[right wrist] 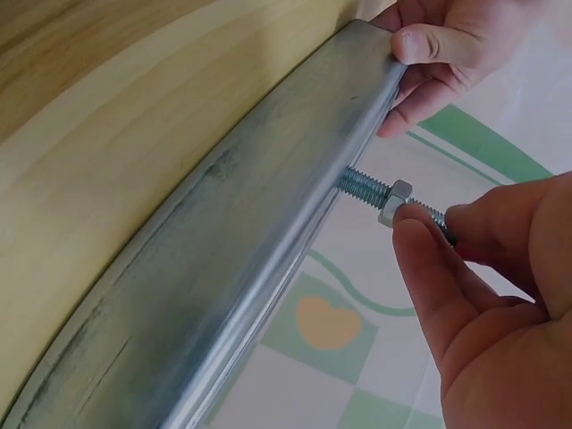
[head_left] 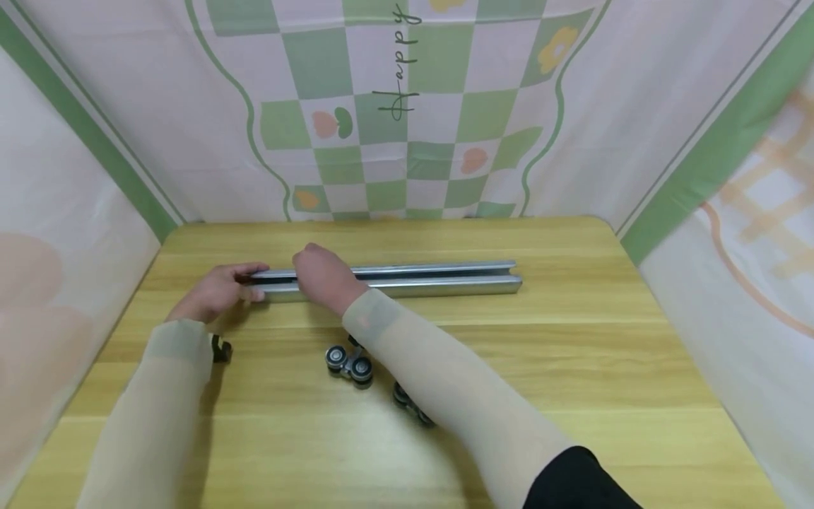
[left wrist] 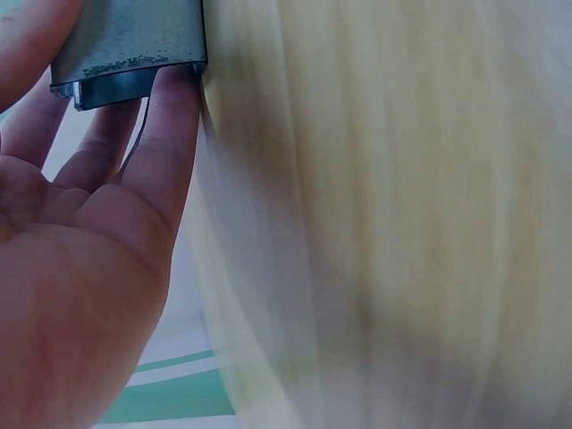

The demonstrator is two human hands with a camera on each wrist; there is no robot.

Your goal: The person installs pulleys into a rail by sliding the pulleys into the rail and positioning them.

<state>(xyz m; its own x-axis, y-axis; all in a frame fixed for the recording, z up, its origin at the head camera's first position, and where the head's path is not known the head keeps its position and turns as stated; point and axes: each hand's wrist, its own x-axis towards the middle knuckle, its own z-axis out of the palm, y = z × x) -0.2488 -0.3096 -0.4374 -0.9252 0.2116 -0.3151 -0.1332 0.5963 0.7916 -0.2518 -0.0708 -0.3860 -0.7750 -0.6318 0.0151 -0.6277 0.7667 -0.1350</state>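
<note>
A long metal channel rail (head_left: pixel 445 285) with a slot along its top lies across the table. My left hand (head_left: pixel 213 291) holds its left end, thumb on the near side; in the left wrist view fingers (left wrist: pixel 170 134) reach the rail's end opening. My right hand (head_left: pixel 327 279) is above the rail's left part. In the right wrist view, its thumb and fingers pinch the end of a threaded bolt (right wrist: pixel 362 186) that stands out of the slot. A hex nut (right wrist: pixel 395 204) sits on the bolt's thread. The bolt's other end is hidden inside the rail.
Nearer on the wooden table (head_left: pixel 572 367) lies a roller trolley (head_left: pixel 348 365) with dark wheels. Another set of rollers (head_left: pixel 412 406) is partly covered by the right forearm. A small black object (head_left: pixel 221 350) shows beside the left sleeve. A patterned cloth (head_left: pixel 432 141) hangs behind.
</note>
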